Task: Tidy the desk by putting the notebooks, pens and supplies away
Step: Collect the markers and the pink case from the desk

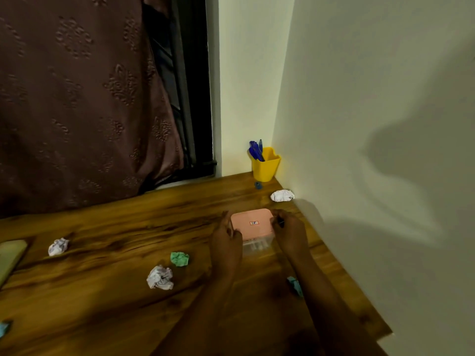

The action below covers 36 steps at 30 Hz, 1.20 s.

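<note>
1. Wooden desk [102,304] filled the lower part of the frame, running into the wall corner at upper right.
2. I saw the pink-lidded box [253,223], clear below its lid, sitting on the desk right of centre, between both hands.
3. My left hand [226,242] curled its fingers round the box's left edge.
4. My right hand [290,233] gripped the right edge; a thin dark sliver showed at its fingers, and I could not tell what it was.
5. Above the box, in the corner, stood a yellow cup [266,167] holding blue pens [255,150], with a small blue object [258,185] just below it.
6. Crumpled paper lay about: a white ball [282,195] near the wall, a green ball [179,259] and a greyish ball [160,278] left of my forearm.
7. A greenish book [10,258] lay at the left edge.
</note>
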Tool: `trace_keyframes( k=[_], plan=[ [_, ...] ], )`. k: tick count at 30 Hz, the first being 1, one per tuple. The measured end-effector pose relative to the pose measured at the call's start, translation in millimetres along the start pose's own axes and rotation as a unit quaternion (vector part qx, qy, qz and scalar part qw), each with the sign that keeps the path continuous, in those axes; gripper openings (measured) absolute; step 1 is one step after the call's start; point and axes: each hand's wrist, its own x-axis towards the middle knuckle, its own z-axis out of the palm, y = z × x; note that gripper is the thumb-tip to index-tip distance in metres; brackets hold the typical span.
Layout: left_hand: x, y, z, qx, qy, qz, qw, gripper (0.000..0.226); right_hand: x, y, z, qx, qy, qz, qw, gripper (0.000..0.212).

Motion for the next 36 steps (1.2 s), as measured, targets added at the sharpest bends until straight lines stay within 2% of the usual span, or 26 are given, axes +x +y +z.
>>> trace_keyframes(
  k=[4,11,16,19,23,24,26,28,29,30,31,32,34,35,36],
  plan=[
    [-1,-1,-1,-0.062,0.018,-0.029,0.998,0.055,-2,4,0,0.015,-0.013,0.005,1.000,0.031],
    [-2,-4,-1,-0.089,-0.002,-0.057,0.994,0.053,-7,9,1,0.017,-0.014,-0.008,1.000,0.031],
    [0,-4,-4,0.015,-0.012,-0.007,1.000,0.046,-2,7,0,-0.005,-0.032,0.000,0.999,0.032],
    [2,-4,-7,0.098,-0.033,0.022,0.994,0.049,5,4,-6,-0.079,-0.077,-0.011,0.994,0.033],
    [23,23,-9,0.183,0.046,0.129,0.973,0.053,29,-18,-27,-0.004,0.065,-0.092,0.994,0.035],
    [33,29,-6,0.218,0.045,0.137,0.965,0.051,38,-23,-25,-0.015,0.065,-0.107,0.992,0.037],
    [48,30,5,0.319,-0.008,0.112,0.941,0.046,51,-26,-10,-0.094,-0.040,-0.107,0.989,0.043],
    [53,22,16,0.412,-0.113,0.054,0.902,0.042,54,-16,17,-0.160,-0.209,-0.045,0.964,0.047],
    [55,18,19,0.439,-0.150,0.033,0.885,0.043,55,-9,26,-0.176,-0.262,-0.023,0.949,0.050],
    [57,16,19,0.451,-0.162,0.028,0.877,0.045,56,-7,29,-0.175,-0.277,-0.019,0.945,0.052],
    [59,14,17,0.454,-0.151,0.034,0.878,0.047,58,-5,28,-0.164,-0.262,-0.030,0.951,0.053],
    [58,13,13,0.444,-0.121,0.046,0.886,0.049,54,-5,22,-0.127,-0.213,-0.045,0.968,0.053],
    [44,7,6,0.396,-0.045,0.072,0.914,0.050,42,2,16,-0.028,-0.065,-0.048,0.996,0.050],
    [34,2,6,0.363,-0.030,0.083,0.928,0.050,32,6,15,0.006,-0.030,-0.045,0.999,0.049],
    [22,-4,8,0.326,-0.033,0.091,0.940,0.050,20,7,16,0.032,-0.051,-0.023,0.998,0.047]
  ],
)
